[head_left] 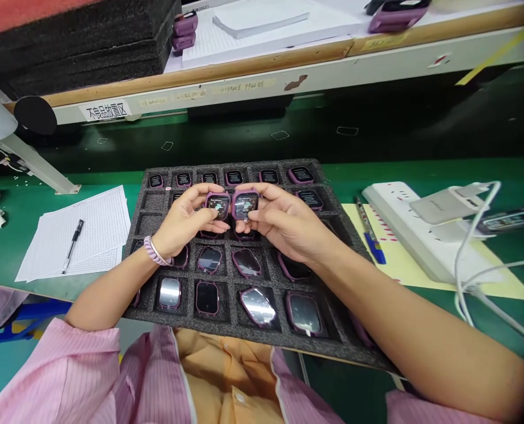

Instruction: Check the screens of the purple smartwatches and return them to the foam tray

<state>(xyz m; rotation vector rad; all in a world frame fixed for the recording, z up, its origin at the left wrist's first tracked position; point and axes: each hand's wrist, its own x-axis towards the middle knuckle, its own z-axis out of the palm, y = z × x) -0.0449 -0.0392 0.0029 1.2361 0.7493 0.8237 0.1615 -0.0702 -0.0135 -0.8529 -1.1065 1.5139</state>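
Note:
My left hand [185,217] holds a purple-framed watch [218,204] between thumb and fingers, its screen lit with a dial. Close beside it, my right hand [284,221] grips a second purple-framed watch [245,206], also showing a lit dial. Both watches are held upright above a dark grey foam tray [253,163]. Purple-framed watches lie in many of the tray's compartments; those in the back row show lit text, while the front ones, such as this watch [207,297], look dark or reflective. Some compartments at the left hold nothing.
Left of the tray lie printed sheets [107,215] with a black pen [73,244]. To the right are a blue pen [374,244], a white power strip [407,235] with chargers and white cables [460,265]. A shelf edge [244,88] runs across behind.

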